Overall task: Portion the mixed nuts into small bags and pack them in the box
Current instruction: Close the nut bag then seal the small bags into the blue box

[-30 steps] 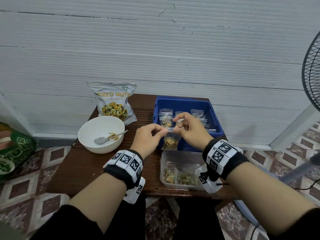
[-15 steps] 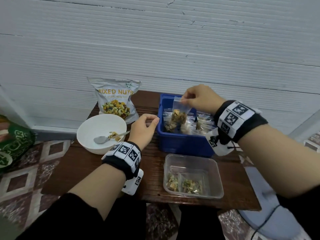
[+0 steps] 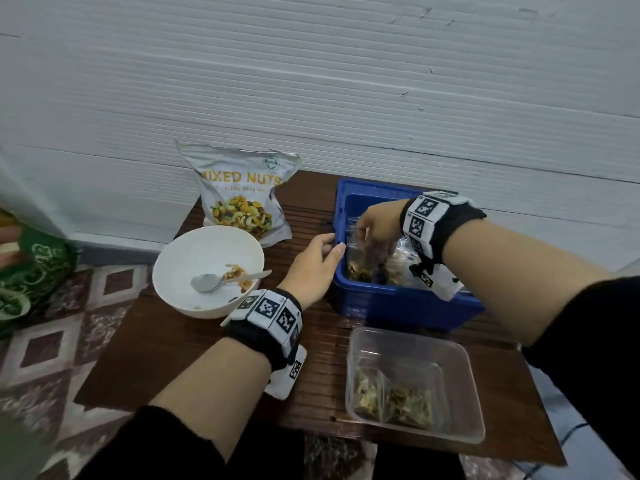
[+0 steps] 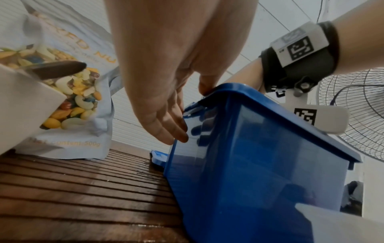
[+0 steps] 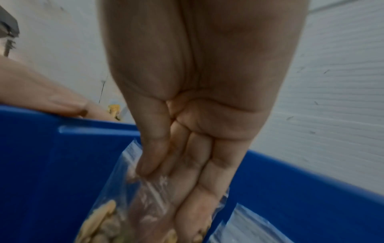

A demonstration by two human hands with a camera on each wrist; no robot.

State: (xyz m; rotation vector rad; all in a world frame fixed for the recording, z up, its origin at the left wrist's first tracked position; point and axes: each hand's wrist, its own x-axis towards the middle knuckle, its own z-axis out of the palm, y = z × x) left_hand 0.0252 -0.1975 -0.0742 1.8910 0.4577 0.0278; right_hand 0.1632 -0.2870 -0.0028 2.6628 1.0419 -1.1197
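A blue box (image 3: 398, 299) stands at the back right of the small wooden table (image 3: 207, 358). My right hand (image 3: 372, 226) reaches down into it and pinches the top of a small clear bag of nuts (image 3: 360, 261). In the right wrist view the thumb and fingers of that hand (image 5: 166, 184) press the bag (image 5: 129, 205) between them, low between the blue walls (image 5: 62, 156). My left hand (image 3: 332, 244) rests on the box's left rim, thumb on top and straight fingers against the outer wall (image 4: 259, 172). It holds nothing.
A white bowl (image 3: 180, 258) with a spoon (image 3: 211, 282) and a few nuts sits left of the box. The mixed nuts pouch (image 3: 242, 195) leans on the wall behind it. A clear plastic container (image 3: 464, 368) holding filled bags (image 3: 394, 400) stands at the table's front right. A fan (image 4: 353, 102) is at the right.
Both hands held the bag above the clear container. The left hand let go and moved to the blue box's rim. The right hand carried the bag over and lowered it into the box.
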